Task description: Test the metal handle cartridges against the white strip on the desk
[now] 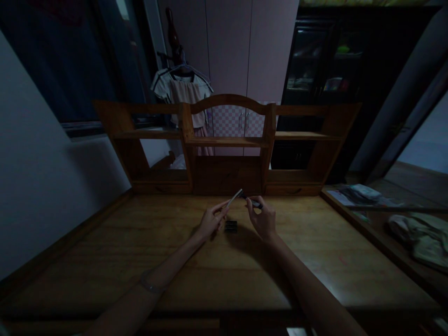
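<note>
My left hand (pixel 211 221) is closed around a thin, pale, flat object (pixel 234 198), seen almost edge-on and tilted up to the right. Its exact kind is too dim to make out. Pinched in the fingers of my right hand (pixel 264 219) is a slim dark tool (pixel 256 204) with a dark tip, which reaches left to the upper end of the pale object. Whether the two touch, I cannot tell. On the desktop between and below my hands lies a small black item with several rows (pixel 231 227).
The wooden desk (pixel 140 261) carries a shelf unit (pixel 227 142) along its back edge. A wall (pixel 52 186) borders the left side. At the right, papers and plastic (pixel 360 193) and a pale cloth bag (pixel 423 238) lie on a lower surface. Clothes (pixel 187 88) hang behind.
</note>
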Demonstrator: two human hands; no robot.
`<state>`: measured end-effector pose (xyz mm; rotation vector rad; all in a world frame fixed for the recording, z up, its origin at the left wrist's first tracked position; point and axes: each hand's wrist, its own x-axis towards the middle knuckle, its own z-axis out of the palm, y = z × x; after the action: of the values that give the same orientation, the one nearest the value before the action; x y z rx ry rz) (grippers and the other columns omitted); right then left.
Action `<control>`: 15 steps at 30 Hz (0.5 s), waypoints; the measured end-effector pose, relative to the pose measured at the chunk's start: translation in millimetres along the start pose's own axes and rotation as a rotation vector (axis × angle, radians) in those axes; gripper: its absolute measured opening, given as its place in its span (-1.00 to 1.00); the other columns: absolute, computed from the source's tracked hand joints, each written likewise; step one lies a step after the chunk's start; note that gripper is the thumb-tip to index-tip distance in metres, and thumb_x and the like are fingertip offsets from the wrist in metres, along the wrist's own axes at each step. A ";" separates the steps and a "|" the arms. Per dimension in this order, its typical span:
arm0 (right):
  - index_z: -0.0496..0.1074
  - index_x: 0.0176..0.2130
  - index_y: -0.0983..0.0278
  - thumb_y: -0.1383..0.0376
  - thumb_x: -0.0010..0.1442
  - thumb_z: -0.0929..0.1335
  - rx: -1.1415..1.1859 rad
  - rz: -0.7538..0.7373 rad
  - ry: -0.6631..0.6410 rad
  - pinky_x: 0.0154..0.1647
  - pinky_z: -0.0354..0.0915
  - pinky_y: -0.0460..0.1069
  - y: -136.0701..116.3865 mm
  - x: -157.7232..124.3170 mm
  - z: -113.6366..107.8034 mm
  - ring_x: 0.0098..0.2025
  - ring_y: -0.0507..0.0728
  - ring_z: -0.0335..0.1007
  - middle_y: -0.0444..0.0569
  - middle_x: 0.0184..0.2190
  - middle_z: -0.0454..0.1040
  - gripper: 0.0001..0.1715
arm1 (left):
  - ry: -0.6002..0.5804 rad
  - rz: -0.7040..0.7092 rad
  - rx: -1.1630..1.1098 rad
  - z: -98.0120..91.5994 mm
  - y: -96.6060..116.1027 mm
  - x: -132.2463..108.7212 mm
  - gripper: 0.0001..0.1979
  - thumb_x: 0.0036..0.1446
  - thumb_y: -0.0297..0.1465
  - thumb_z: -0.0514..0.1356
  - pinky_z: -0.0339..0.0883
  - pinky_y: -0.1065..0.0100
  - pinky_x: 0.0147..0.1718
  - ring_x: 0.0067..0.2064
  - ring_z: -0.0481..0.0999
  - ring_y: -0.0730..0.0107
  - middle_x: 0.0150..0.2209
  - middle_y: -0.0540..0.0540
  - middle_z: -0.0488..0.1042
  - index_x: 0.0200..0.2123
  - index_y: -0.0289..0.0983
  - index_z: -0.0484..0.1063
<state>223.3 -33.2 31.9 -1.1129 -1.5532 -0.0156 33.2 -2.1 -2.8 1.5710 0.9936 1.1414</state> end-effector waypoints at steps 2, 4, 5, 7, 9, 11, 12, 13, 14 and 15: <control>0.39 -0.25 0.23 0.20 0.27 0.25 -0.009 0.008 0.021 -0.29 0.28 -0.08 1.0 1.3 -1.7 -0.35 0.07 0.48 -0.07 -0.41 0.53 -0.81 | -0.009 -0.003 0.005 -0.4 1.2 -0.3 -0.43 0.11 -0.08 0.13 0.00 0.58 -0.81 -0.75 0.20 0.70 -0.48 0.04 0.34 0.14 -0.21 0.29; 0.39 -0.25 0.23 0.20 0.26 0.25 -0.017 0.017 0.033 -0.29 0.29 -0.08 2.2 1.7 -2.4 -0.35 0.08 0.48 -0.06 -0.41 0.53 -0.81 | -0.014 -0.005 0.009 -0.8 2.2 -0.4 -0.42 0.11 -0.08 0.13 0.00 0.58 -0.81 -0.75 0.20 0.70 -0.48 0.03 0.35 0.14 -0.22 0.29; 0.39 -0.25 0.23 0.20 0.26 0.25 -0.017 0.017 0.027 -0.29 0.29 -0.08 2.5 1.4 -2.1 -0.36 0.08 0.48 -0.06 -0.41 0.53 -0.81 | -0.014 -0.009 0.008 -1.0 2.5 -0.4 -0.42 0.10 -0.08 0.13 0.00 0.57 -0.81 -0.75 0.20 0.70 -0.48 0.03 0.36 0.14 -0.23 0.29; 0.39 -0.25 0.23 0.20 0.27 0.25 -0.005 0.005 -0.010 -0.29 0.29 -0.08 2.2 0.1 -0.9 -0.37 0.08 0.48 -0.05 -0.41 0.53 -0.81 | -0.009 -0.021 0.000 -1.0 2.7 -0.3 -0.41 0.10 -0.08 0.14 0.00 0.57 -0.81 -0.75 0.20 0.70 -0.47 0.03 0.36 0.14 -0.23 0.29; 0.39 -0.25 0.23 0.20 0.27 0.24 0.012 -0.016 -0.056 -0.30 0.30 -0.08 1.3 -1.1 0.2 -0.37 0.08 0.48 -0.05 -0.41 0.53 -0.81 | -0.007 -0.032 -0.022 -0.7 2.7 -0.3 -0.41 0.09 -0.08 0.14 0.00 0.57 -0.81 -0.75 0.20 0.70 -0.47 0.03 0.34 0.14 -0.23 0.29; 0.39 -0.25 0.22 0.19 0.27 0.25 0.015 -0.024 -0.066 -0.29 0.30 -0.08 0.6 -1.1 0.2 -0.36 0.08 0.48 -0.05 -0.41 0.53 -0.81 | -0.011 -0.041 -0.050 0.2 2.8 -0.2 -0.40 0.09 -0.07 0.14 -0.01 0.57 -0.81 -0.75 0.20 0.70 -0.48 0.04 0.33 0.15 -0.24 0.28; 0.39 -0.25 0.22 0.19 0.26 0.25 0.011 -0.020 -0.052 -0.29 0.30 -0.08 0.5 -0.6 -0.3 -0.36 0.08 0.48 -0.05 -0.41 0.53 -0.81 | -0.015 -0.047 -0.062 0.8 2.9 0.0 -0.39 0.09 -0.07 0.15 -0.01 0.57 -0.81 -0.75 0.20 0.70 -0.49 0.05 0.32 0.15 -0.25 0.27; 0.39 -0.25 0.22 0.19 0.26 0.25 0.005 -0.011 -0.029 -0.29 0.30 -0.08 0.7 0.1 -1.0 -0.35 0.08 0.48 -0.05 -0.41 0.53 -0.81 | -0.021 -0.053 -0.070 1.3 3.0 0.1 -0.38 0.08 -0.07 0.15 -0.01 0.57 -0.81 -0.75 0.19 0.69 -0.50 0.05 0.32 0.15 -0.25 0.27; 0.39 -0.25 0.22 0.20 0.26 0.25 -0.001 -0.002 -0.003 -0.28 0.30 -0.08 0.9 0.9 -1.7 -0.35 0.08 0.48 -0.06 -0.41 0.53 -0.82 | -0.029 -0.059 -0.075 1.7 3.2 0.3 -0.36 0.07 -0.06 0.15 -0.01 0.57 -0.80 -0.74 0.19 0.69 -0.51 0.06 0.32 0.16 -0.26 0.26; 0.39 -0.25 0.23 0.20 0.27 0.25 -0.006 0.005 0.015 -0.28 0.30 -0.08 1.3 1.6 -2.2 -0.35 0.08 0.48 -0.06 -0.41 0.53 -0.81 | -0.034 -0.063 -0.078 1.9 3.3 0.4 -0.36 0.07 -0.06 0.16 -0.01 0.57 -0.80 -0.74 0.19 0.69 -0.51 0.06 0.32 0.16 -0.26 0.25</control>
<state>226.0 -32.7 33.1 -1.1185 -1.5383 -0.0248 35.4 -3.0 0.2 1.4827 0.9578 1.0939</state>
